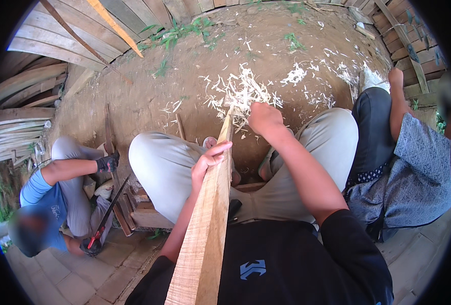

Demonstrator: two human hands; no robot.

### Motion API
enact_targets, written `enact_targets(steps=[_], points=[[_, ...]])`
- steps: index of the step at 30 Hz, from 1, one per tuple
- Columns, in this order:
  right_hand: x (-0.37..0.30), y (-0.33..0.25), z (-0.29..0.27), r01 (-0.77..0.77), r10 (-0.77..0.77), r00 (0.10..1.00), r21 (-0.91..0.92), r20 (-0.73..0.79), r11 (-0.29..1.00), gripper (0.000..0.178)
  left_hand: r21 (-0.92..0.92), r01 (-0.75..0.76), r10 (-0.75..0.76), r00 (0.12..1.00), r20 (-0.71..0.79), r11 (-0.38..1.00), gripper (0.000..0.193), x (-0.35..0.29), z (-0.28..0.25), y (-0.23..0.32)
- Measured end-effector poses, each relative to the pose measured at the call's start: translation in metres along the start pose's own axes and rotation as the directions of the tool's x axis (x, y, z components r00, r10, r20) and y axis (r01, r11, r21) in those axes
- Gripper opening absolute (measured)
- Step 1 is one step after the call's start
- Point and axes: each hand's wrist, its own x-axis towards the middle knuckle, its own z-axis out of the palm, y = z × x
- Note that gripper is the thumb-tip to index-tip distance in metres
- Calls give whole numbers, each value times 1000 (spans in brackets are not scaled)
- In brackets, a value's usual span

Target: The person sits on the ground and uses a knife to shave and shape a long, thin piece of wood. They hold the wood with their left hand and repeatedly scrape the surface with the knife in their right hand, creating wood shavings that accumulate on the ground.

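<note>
A long squared length of pale wood (201, 244) runs from close against my body out between my knees, narrowing at its far end. My left hand (205, 165) is closed around its left side, with the fingers lying across the top. Beside the far tip, my right hand (264, 120) makes a fist; whatever it grips is hidden by the fingers. Curled wood shavings (243, 94) lie heaped on the dirt just beyond the tip, partly behind my right hand.
To the left, a gloved co-worker (57, 193) holds a saw (106, 218) with a red handle, near a dark board. Close on my right sits another person in a grey patterned garment (413, 170). Stacked planks (27, 84) stand at the left; more shavings (294, 74) dot the dirt floor.
</note>
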Motion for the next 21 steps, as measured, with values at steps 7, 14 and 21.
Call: enact_targets(steps=[7, 14, 21], points=[[-12, -6, -23, 23, -24, 999, -28, -44, 999, 22, 80, -55, 54, 998, 14, 995, 43, 2, -4, 1], [-4, -9, 5, 52, -81, 979, -155, -189, 987, 16, 62, -9, 7, 999, 40, 998, 41, 5, -3, 5], [-2, -7, 13, 58, -78, 981, -112, -180, 992, 20, 41, -100, 97, 994, 54, 994, 41, 8, 1, 1]])
